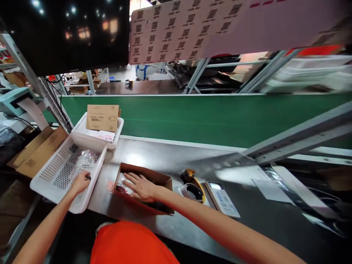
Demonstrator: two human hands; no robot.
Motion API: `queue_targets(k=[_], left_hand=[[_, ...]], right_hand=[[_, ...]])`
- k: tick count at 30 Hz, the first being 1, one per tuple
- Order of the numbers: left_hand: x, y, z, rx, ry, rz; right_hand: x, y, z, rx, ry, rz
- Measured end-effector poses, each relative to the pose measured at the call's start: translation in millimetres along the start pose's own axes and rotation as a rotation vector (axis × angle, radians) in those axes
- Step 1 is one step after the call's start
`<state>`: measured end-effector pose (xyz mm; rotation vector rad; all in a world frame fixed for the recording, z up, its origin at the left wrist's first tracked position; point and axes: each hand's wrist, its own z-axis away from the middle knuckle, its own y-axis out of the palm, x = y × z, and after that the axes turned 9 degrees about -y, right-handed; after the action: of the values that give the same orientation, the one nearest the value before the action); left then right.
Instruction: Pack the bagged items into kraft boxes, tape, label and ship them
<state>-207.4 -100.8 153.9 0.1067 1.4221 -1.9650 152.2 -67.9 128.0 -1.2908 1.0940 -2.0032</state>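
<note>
My left hand [80,182] is over the right side of a white plastic basket [46,187], its fingers pinched round a small dark item [88,177] whose kind I cannot make out. In the basket lies a clear plastic packet [85,158] with a printed label. My right hand [141,187] reaches into an open cardboard box [145,169], fingers stretched out flat. Under those fingers is a clear, shiny plastic-wrapped packet [121,182] at the box's left end. The far inside of the box is partly hidden by my right hand and forearm.
A yellow-and-black tape dispenser [194,190] and a calculator-like device [223,198] stand right of the box. A second white basket [119,128] holds a folded carton [102,118] and papers. Behind the metal table [154,152] runs a green conveyor belt [176,117]. A metal post [297,132] slants at right.
</note>
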Motion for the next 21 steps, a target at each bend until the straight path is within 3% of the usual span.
queue_targets(k=[2,5,7,9,12,14,16,18,21], left_hand=[[-5.0,-5.6,16.1,-0.170,0.039,-0.001],[-16.6,3.5,48.6,-0.341,0.256,0.104],[-22.1,29.6,64.2,-0.269,0.366,0.159],[-23.1,68.5,66.2,-0.155,0.362,0.111],[-15.6,128.3,45.0,-0.099,0.256,-0.097],[-6.2,156.1,24.6,-0.052,0.243,-0.213],[2.1,171.5,8.3,0.044,0.323,-0.313],[5.8,178.5,-0.3,0.124,0.413,-0.399],[4.2,184.4,0.6,0.093,0.446,-0.459]], right_hand=[[-7.4,11.7,-5.0,0.001,0.059,-0.012],[-10.7,21.6,-1.5,-0.009,0.116,0.000],[-7.2,24.4,7.0,-0.010,0.172,0.038],[-1.3,26.5,18.1,-0.028,0.235,0.089],[7.4,24.0,33.6,-0.019,0.323,0.092],[12.5,14.0,38.1,0.045,0.343,0.041],[18.4,-0.2,35.5,0.070,0.343,0.007],[25.0,-11.0,26.4,-0.008,0.357,-0.025],[33.5,-11.0,8.7,-0.039,0.418,-0.126]])
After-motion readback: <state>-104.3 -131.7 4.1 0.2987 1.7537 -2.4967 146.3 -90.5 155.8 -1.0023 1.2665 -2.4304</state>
